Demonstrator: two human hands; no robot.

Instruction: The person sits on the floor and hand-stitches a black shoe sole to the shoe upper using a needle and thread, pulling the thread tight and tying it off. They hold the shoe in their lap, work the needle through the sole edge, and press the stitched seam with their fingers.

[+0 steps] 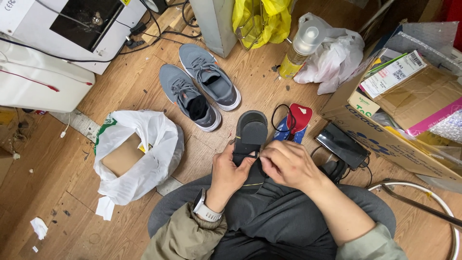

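Both hands grip the dark insole (250, 132) over the lap: left hand (230, 174) wraps its near end from below, right hand (288, 163) pinches its edge beside it. Its long axis runs straight away, toward the grey shoes (199, 91).

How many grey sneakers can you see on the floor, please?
2: the left sneaker and the right sneaker lie side by side on the wooden floor beyond the hands; none appears hidden.
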